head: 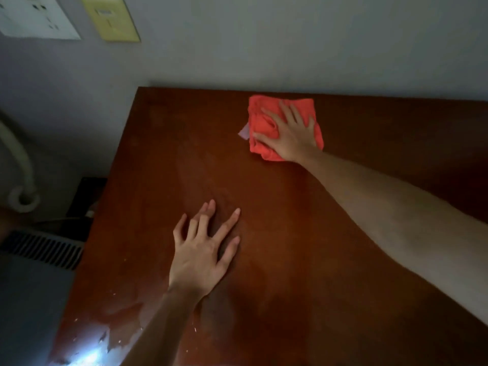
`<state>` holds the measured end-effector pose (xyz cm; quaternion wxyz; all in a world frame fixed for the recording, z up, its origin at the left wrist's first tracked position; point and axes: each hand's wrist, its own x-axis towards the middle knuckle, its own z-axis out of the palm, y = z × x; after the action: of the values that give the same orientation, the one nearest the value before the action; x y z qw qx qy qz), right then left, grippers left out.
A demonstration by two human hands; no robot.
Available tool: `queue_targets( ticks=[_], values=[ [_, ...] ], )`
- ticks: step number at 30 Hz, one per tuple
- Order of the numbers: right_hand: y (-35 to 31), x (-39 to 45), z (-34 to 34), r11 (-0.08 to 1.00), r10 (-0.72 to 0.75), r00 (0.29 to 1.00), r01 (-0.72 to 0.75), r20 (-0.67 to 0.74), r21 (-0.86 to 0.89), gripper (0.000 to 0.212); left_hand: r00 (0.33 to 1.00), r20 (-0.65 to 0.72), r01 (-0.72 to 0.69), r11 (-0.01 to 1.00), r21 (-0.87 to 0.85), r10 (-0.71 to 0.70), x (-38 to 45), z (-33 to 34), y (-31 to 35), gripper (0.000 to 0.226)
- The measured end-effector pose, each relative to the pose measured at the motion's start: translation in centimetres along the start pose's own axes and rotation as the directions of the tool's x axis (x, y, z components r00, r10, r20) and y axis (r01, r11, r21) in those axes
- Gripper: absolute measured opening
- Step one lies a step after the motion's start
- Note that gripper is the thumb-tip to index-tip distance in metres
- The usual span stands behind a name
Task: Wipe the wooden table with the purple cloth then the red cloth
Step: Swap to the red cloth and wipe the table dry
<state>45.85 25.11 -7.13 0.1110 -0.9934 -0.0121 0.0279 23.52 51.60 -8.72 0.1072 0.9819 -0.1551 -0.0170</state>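
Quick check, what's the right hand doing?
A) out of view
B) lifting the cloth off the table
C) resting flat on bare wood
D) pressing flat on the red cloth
D: the right hand lies spread, fingers straight, on the red cloth at the wooden table's far edge.
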Motion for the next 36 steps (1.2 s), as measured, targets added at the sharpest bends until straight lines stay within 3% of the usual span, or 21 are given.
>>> queue_targets(
  ticks=[5,11,16,21,24,29,36],
  values=[
    [0.1,5.8,-0.2,0.997,0.076,0.996,-0.075,-0.049,0.028,0.082,0.999,-0.036,-0.020,1.000,-0.019,0.020,0.1,0.5,-0.3,0.054],
    [-1.1,1.8,-0.4,0.996,0.084,0.996,-0.084,0.017,-0.007,0.081,0.999,-0.039,-0.031,0.999,-0.028,0.030,0.1,0.4,-0.3,0.054],
    [-4.4,-12.7,1.7,0.998,-0.023,1.000,0.023,0.007,-0.065,0.088,1.000,-0.007,0.006,0.996,-0.092,-0.007,0.2,-0.2,0.0,0.052],
    [-8.8,-33.6,3.6,0.996,-0.080,0.997,0.080,-0.011,-0.035,0.086,0.979,0.186,0.164,0.864,-0.477,-0.083,0.8,-2.9,-1.6,0.057],
    [-9.9,-39.8,4.6,0.982,-0.149,0.989,0.151,0.024,-0.117,0.090,0.976,0.205,0.139,0.926,-0.350,-0.069,0.0,-4.5,-3.8,0.052],
    [-9.1,-37.1,4.2,0.963,-0.195,0.977,0.208,0.087,-0.170,0.091,0.934,0.284,0.266,0.952,-0.151,-0.216,-0.7,-6.1,-7.4,0.069],
    [-9.5,-27.2,4.5,0.953,-0.271,0.960,0.277,0.066,-0.124,0.088,0.855,0.281,0.491,0.854,-0.169,-0.436,-3.2,-7.0,-12.2,0.095]
  ],
)
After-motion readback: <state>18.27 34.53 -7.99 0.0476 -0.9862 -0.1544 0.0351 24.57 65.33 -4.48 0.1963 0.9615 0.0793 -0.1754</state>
